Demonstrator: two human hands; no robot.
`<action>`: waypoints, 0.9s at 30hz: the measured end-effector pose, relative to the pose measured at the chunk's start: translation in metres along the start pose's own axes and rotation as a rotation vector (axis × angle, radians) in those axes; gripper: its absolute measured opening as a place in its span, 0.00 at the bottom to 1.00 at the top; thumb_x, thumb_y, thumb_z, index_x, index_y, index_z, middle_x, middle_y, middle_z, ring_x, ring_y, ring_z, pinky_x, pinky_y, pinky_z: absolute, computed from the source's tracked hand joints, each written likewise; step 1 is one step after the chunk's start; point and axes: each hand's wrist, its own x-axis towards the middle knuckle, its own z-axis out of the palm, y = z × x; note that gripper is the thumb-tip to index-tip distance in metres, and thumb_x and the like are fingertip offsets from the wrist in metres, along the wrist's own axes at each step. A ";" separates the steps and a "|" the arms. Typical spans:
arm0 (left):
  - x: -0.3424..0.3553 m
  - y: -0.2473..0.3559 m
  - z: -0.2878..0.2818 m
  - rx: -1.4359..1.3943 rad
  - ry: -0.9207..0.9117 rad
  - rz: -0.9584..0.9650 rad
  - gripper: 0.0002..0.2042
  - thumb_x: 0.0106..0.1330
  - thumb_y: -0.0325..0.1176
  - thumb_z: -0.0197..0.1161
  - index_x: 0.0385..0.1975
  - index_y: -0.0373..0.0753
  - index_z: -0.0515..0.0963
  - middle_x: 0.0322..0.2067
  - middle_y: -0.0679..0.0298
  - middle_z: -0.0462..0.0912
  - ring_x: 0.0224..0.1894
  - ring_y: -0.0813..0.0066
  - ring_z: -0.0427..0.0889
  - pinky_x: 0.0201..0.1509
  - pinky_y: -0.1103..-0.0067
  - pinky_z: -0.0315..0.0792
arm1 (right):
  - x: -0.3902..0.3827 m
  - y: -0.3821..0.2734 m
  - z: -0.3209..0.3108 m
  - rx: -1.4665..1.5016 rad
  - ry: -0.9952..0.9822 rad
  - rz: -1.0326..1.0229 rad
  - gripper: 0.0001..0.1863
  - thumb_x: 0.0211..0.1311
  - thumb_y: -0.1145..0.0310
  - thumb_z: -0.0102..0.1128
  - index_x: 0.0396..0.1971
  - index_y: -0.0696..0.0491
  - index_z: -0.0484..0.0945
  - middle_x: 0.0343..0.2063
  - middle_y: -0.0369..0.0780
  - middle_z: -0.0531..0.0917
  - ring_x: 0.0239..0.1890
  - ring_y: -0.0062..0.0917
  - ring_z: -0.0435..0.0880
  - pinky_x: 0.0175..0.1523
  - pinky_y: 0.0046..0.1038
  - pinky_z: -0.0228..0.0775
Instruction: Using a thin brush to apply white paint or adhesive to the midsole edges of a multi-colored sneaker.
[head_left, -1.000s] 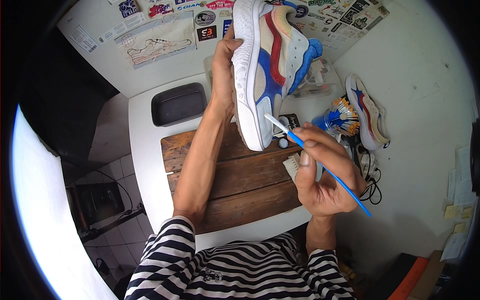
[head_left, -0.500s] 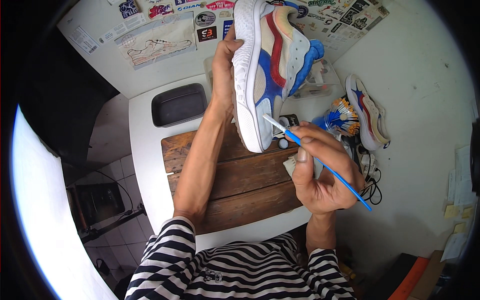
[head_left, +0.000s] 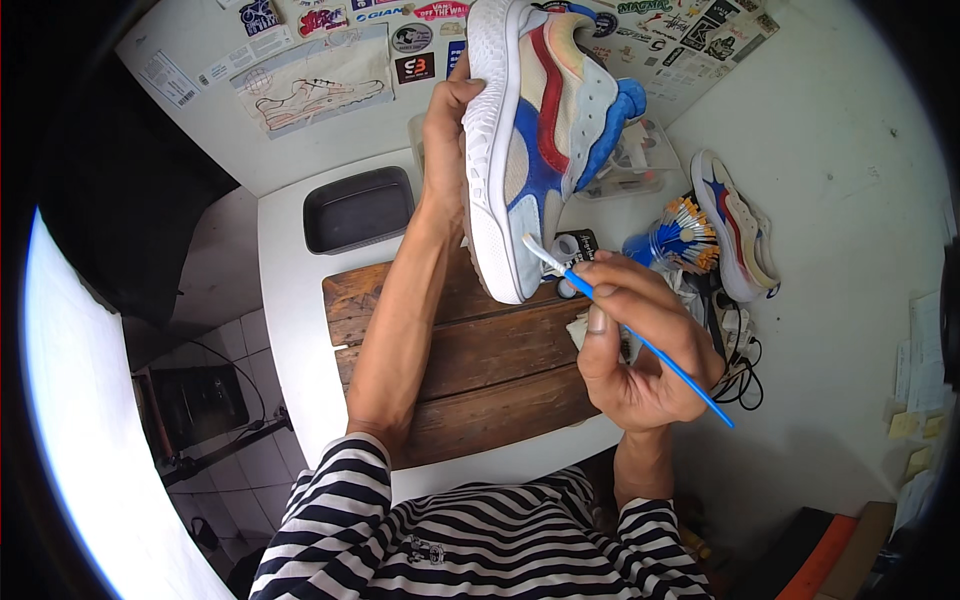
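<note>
My left hand (head_left: pixel 447 135) grips a sneaker (head_left: pixel 535 165) by its white sole and holds it up, toe end down, over the wooden board. The upper is cream with blue, red and pale grey-white panels. A thin blue paintbrush (head_left: pixel 655 352) is pinched between the thumb and fingers of my right hand (head_left: pixel 650 335). Its whitish bristle tip is at the pale toe panel, apparently touching it. Behind the brush lie a dark-labelled bottle (head_left: pixel 574 245) and a small round cap (head_left: pixel 566 289), both partly covered.
A wooden board (head_left: pixel 470 350) lies on the white table (head_left: pixel 290 300). Farther back stand a black tray (head_left: pixel 358 210), a clear plastic box (head_left: pixel 650 155) and a blue container of brushes (head_left: pixel 672 240). The matching sneaker (head_left: pixel 735 225) leans at the right, near black cables (head_left: pixel 742 382).
The brush tip has shifted slightly down and left along the toe panel, and my right hand has moved a little left with it. The sneaker has barely moved.
</note>
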 end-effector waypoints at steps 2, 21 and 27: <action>-0.003 0.001 0.005 0.036 0.037 0.023 0.30 0.67 0.39 0.48 0.71 0.39 0.61 0.52 0.57 0.80 0.47 0.71 0.84 0.53 0.76 0.79 | -0.003 -0.002 -0.004 0.020 -0.026 0.012 0.09 0.55 0.81 0.64 0.37 0.61 0.78 0.31 0.48 0.87 0.34 0.38 0.89 0.45 0.36 0.86; 0.001 -0.013 -0.049 0.488 0.246 0.523 0.09 0.72 0.32 0.56 0.45 0.34 0.74 0.41 0.54 0.83 0.39 0.70 0.84 0.46 0.73 0.82 | -0.009 0.050 -0.024 -0.196 -0.213 0.596 0.07 0.63 0.72 0.69 0.31 0.59 0.81 0.20 0.39 0.83 0.23 0.20 0.80 0.30 0.23 0.70; -0.002 -0.015 -0.040 0.267 0.222 0.408 0.11 0.71 0.35 0.56 0.45 0.35 0.76 0.40 0.55 0.84 0.39 0.70 0.83 0.46 0.74 0.80 | -0.005 0.054 -0.017 -0.249 -0.249 0.568 0.08 0.63 0.70 0.69 0.30 0.59 0.80 0.19 0.40 0.82 0.20 0.23 0.80 0.27 0.25 0.68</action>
